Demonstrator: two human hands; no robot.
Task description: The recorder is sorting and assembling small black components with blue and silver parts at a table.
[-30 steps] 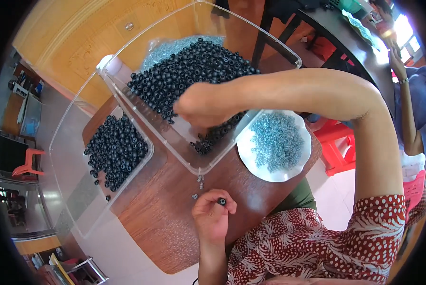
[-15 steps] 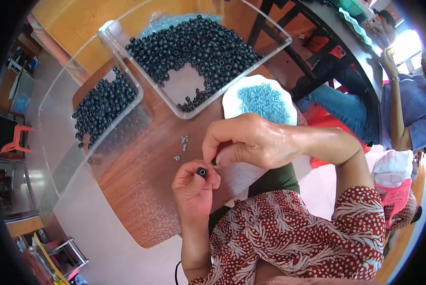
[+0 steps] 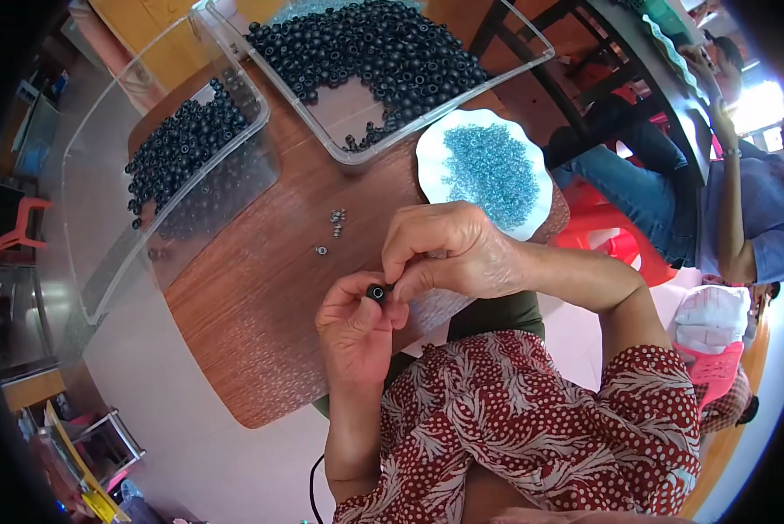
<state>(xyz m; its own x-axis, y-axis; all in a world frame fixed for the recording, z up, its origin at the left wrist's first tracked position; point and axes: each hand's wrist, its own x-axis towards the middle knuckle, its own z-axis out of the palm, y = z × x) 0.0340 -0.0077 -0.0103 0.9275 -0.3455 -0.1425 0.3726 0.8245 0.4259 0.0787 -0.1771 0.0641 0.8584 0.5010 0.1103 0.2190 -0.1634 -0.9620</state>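
Note:
My left hand (image 3: 355, 325) holds a small round black piece (image 3: 375, 293) with a pale ring at its centre, between thumb and fingers. My right hand (image 3: 457, 253) meets it from the right, thumb and forefinger pinched together. Something dark and tiny shows at those fingertips, mostly hidden. Beyond my hands, a few small metallic bits (image 3: 337, 224) lie loose on the wooden table (image 3: 261, 323). A white scalloped plate (image 3: 428, 164) behind my right hand bears a heap of tiny clear-blue pieces (image 3: 488, 170).
A clear plastic bin (image 3: 350, 159) at the far side holds many black ringed pieces (image 3: 392, 61). Left of it, another clear bin (image 3: 261, 109) holds more of them. At right, a person in jeans (image 3: 623, 196) sits by a dark table (image 3: 667, 79). A red stool (image 3: 606, 240) stands below.
The table, bins and plate appear higher in the picture, and more of the plate shows. My hands stay together, slightly higher too, with the black piece still in my left.

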